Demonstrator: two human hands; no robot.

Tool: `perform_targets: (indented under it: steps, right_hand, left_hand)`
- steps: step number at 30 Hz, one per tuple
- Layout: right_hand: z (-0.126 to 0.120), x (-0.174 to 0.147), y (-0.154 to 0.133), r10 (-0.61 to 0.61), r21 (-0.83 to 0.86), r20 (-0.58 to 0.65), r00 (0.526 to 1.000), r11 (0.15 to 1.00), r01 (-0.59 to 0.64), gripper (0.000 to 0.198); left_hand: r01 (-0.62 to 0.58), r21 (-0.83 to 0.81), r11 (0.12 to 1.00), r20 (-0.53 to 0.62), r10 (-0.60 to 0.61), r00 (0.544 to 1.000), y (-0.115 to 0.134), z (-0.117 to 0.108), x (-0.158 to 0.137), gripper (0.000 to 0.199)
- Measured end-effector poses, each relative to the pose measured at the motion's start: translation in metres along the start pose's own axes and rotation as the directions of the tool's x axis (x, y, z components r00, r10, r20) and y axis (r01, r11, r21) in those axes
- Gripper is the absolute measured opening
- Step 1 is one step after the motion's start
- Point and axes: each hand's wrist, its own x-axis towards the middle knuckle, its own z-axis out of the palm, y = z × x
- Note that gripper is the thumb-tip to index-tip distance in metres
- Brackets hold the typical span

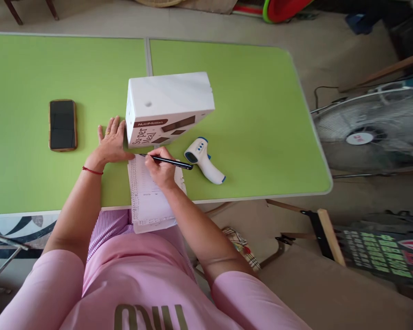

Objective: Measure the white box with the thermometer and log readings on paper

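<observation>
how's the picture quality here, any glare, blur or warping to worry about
Head view: soft light on the table, no harsh glare, faint shadows; in the middle of the same view, the pen and the large lettering on the box look clear, but the paper's writing is too small to read; toward its right edge, the fan looks softer and stretched.

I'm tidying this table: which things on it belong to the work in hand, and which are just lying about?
In use:
black pen, in the right hand
papers, under that hand

Apparently just lying about:
phone
white box
thermometer gun
</observation>
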Motion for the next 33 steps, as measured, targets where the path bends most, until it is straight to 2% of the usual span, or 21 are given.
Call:
perform_targets:
  steps: [9,16,18,22,24,33]
  right_hand:
    - [-0.003,-0.001,0.009,0.001,-0.037,0.066,0.998,0.999,0.001,0.021]
    - [-0.001,-0.001,0.008,-0.051,-0.044,0.032,0.998,0.998,0.053,0.023]
    - [-0.001,0.000,0.006,-0.050,-0.063,0.028,0.998,0.997,0.051,0.023]
    - [-0.001,0.000,0.004,-0.045,-0.077,0.054,0.998,0.996,0.049,0.022]
    - [-0.002,0.000,0.004,-0.045,-0.075,0.068,0.997,0.996,0.050,0.020]
    - [-0.002,0.000,0.004,-0.013,-0.107,0.060,0.998,0.994,0.020,0.018]
  left_hand:
    - [-0.047,-0.054,0.997,-0.024,0.045,0.999,-0.005,0.007,0.004,0.147]
    - [0.048,0.047,0.998,0.043,-0.050,0.998,0.016,-0.006,-0.004,0.147]
    - [0.051,0.036,0.998,0.062,-0.053,0.997,0.018,-0.011,-0.005,0.140]
    - [0.051,-0.003,0.999,0.096,-0.050,0.994,0.015,-0.019,-0.005,0.113]
    - [0.050,-0.007,0.999,0.097,-0.049,0.994,0.014,-0.020,-0.005,0.110]
    - [0.073,0.015,0.997,0.067,-0.073,0.995,0.023,-0.015,-0.007,0.130]
